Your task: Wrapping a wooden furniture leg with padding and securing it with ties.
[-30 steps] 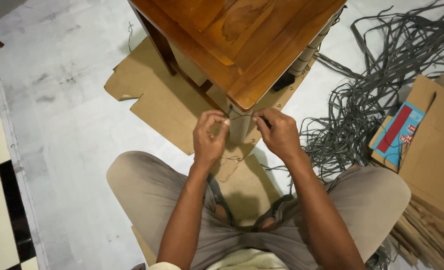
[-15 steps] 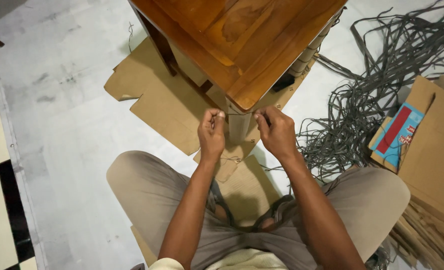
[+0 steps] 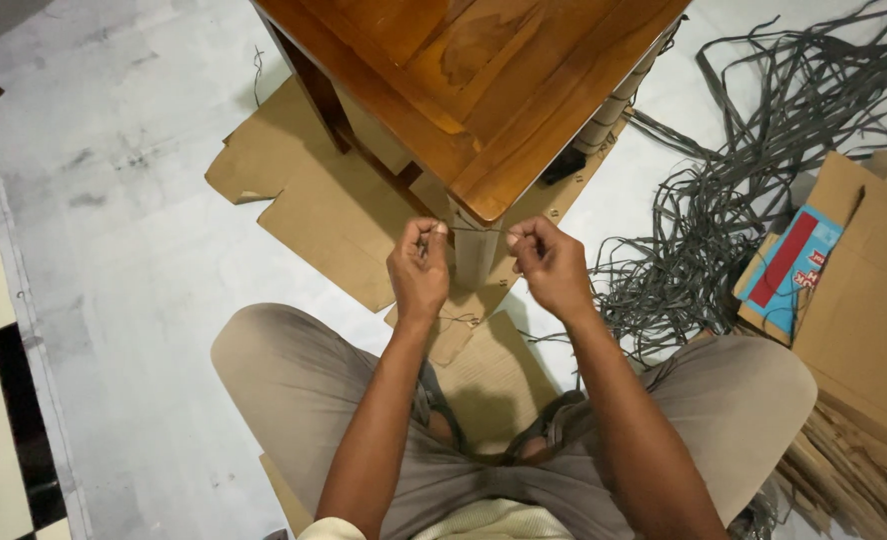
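I'm down on the floor [image 3: 114, 300], knees spread, both hands up at the near corner of the wooden table [image 3: 484, 90]. My left hand [image 3: 420, 268] pinches one end of a thin string [image 3: 479, 230], fingers closed tight on it; my right hand [image 3: 552, 262] pinches the other end the same way. The string runs taut between them, across the paper-wrapped table leg [image 3: 476, 255], just under the surface's corner. By the look of it I'm at the tying step, cinching the wrap onto the leg. The next move calls for crossing the ends and pulling evenly, keeping tension so the wrap doesn't slip. More string trails down onto the flat cardboard [image 3: 314, 200] beneath the table and could snag. To the right a tangle of grey strapping [image 3: 744, 190] sprawls near my knee, and further right sits an open carton [image 3: 854, 290] with a blue and red packet inside. The surface overhangs my hands, so room is tight.
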